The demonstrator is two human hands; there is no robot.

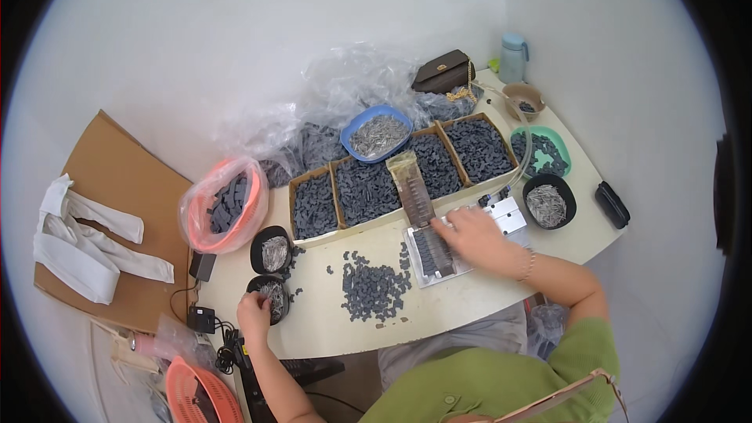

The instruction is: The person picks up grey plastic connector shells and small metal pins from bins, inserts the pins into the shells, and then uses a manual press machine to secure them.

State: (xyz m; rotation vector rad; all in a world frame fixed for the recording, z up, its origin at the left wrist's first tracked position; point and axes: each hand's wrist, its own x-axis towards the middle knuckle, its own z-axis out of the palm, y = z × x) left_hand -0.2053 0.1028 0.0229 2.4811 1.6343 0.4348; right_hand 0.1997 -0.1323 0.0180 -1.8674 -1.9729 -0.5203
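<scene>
At the left front of the table, my left hand (254, 316) reaches over the rim of a black bowl (277, 306) of thin metal pins. Its fingertips are pinched together; whatever they hold is too small to make out. My right hand (475, 236) is bent over a metal jig (507, 218), fingertips beside a clear-covered strip (413, 192) that slopes down to the jig. Its fingers are drawn together, and anything between them is hidden. Dark grey small parts sit in rows in the jig's tray (427, 257). A loose pile of such parts (374, 290) lies between my hands.
Behind the pile stands a divided cardboard box (317, 236) full of grey parts, with a blue tray (345, 139) of pins on it. Another black bowl (270, 244) adjoins the left one. Right of the jig are a black pin bowl (570, 205), green tray (565, 147) and black case (612, 204).
</scene>
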